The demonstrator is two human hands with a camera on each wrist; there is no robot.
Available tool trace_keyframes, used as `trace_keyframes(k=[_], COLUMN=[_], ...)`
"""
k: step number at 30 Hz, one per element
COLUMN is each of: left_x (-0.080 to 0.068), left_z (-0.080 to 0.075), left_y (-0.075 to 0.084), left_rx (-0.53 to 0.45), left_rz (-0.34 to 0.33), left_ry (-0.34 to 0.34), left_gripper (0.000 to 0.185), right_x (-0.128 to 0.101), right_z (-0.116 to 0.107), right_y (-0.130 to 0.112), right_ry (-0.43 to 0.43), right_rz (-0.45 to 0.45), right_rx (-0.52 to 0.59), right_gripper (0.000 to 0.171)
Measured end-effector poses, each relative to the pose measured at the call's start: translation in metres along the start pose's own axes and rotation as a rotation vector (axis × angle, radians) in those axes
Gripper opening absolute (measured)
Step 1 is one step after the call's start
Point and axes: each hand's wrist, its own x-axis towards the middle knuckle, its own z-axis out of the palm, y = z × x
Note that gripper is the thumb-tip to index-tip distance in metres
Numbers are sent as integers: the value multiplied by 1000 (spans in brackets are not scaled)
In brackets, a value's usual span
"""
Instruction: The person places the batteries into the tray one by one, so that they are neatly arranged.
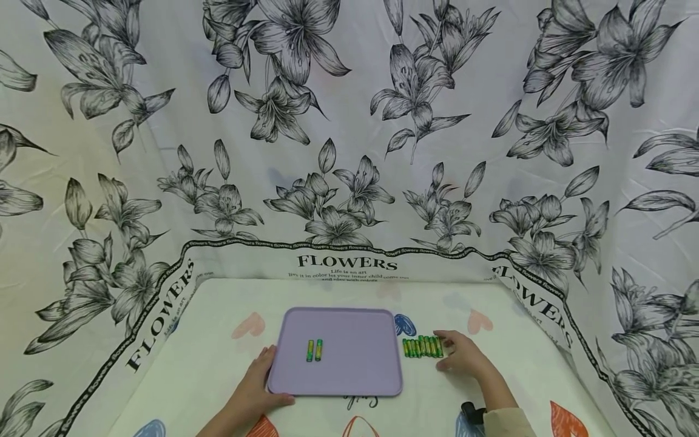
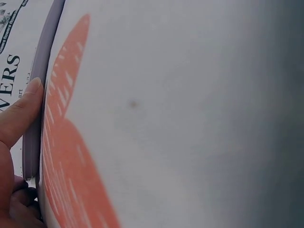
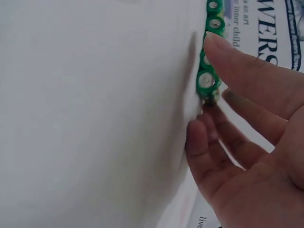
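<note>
left hand point(image 1: 256, 388) grips the tray point(image 1: 355, 376) edge; right hand point(image 1: 464, 355), fingers relaxed, touches the batteries point(image 1: 422, 346)

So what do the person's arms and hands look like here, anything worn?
Both hands are bare: no gloves, no rings showing. The left hand and what shows of its forearm are uncovered. The right hand ends in a pale cream sleeve at the wrist, with a small black device strapped there, probably the wrist camera. Fingernails are short and unpainted.

"FLOWERS" in black capitals along the cloth's point(image 1: 349, 182) printed border, small illegible lines beneath.
</note>
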Motion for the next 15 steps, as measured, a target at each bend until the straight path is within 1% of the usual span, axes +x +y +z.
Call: trace_keyframes(k=[7,15], left_x=[-2,-2], left_z=[-1,0], left_y=[0,1], left_rx=[-23,-19], left_rz=[-19,-20], left_ry=[-13,-15], left_gripper=[135,135], right_x=[1,0], right_z=[6,6], right_y=[4,7], right_ry=[62,88], right_rz=[2,5], right_rx=[28,44], right_gripper=[63,58])
